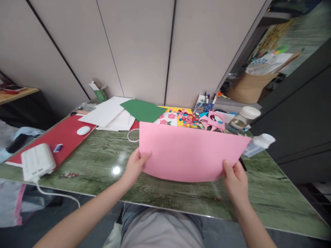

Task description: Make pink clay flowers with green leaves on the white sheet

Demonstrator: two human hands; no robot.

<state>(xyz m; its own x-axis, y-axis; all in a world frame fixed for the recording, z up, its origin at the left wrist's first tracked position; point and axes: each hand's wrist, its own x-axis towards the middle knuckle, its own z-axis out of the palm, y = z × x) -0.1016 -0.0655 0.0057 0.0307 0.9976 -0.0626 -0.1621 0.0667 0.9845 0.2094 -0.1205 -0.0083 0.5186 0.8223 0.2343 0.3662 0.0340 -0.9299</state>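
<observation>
A pink sheet of paper (183,151) spans the space between my two hands, tilted above the table and bowed along its lower edge. My left hand (134,166) pinches its left side, thumb on the front face. On the lower right, my right hand (236,179) grips it the same way, the other fingers partly behind the sheet. Beyond its top edge lie a white card (168,119) with pink pompom clusters, and many loose pompoms (188,120) in pink, yellow and blue. Pink paper offcuts (216,120) with cut-out holes rest to their right.
A green sheet (143,109) and white sheets (104,115) lie at the back left. A red sheet (68,132) carries a white mouse-like object (83,130) and a cabled power bank (38,162). Two white-capped bottles (261,143) stand right; a pen box (204,102) sits behind.
</observation>
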